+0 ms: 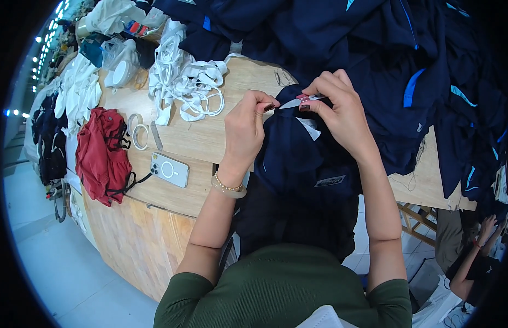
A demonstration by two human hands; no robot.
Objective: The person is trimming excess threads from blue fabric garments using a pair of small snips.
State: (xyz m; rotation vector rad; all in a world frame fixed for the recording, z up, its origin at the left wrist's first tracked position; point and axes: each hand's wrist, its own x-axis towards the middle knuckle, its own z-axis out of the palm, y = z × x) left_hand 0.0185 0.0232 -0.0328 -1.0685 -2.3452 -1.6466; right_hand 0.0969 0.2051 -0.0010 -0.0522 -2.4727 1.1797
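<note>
A dark navy garment (292, 136) lies over my lap and the table's edge, with a white fabric tag (309, 129) hanging from it. My left hand (245, 123) is closed in a pinch at the garment's top edge; what sits between its fingertips is too small to make out. Close beside it, my right hand (338, 106) grips a pair of small thread snips (290, 103). The pointed silver blades face left, with their tips almost at the left fingertips. Fingers cover most of the snips' handle.
Navy garments with blue trim (363, 44) are heaped across the far and right side. White straps (202, 87), a red cloth bag (103, 156), tape rolls (139, 136) and a phone (169, 170) lie leftward on the wooden table (177, 145). Another person's arm (472, 257) shows lower right.
</note>
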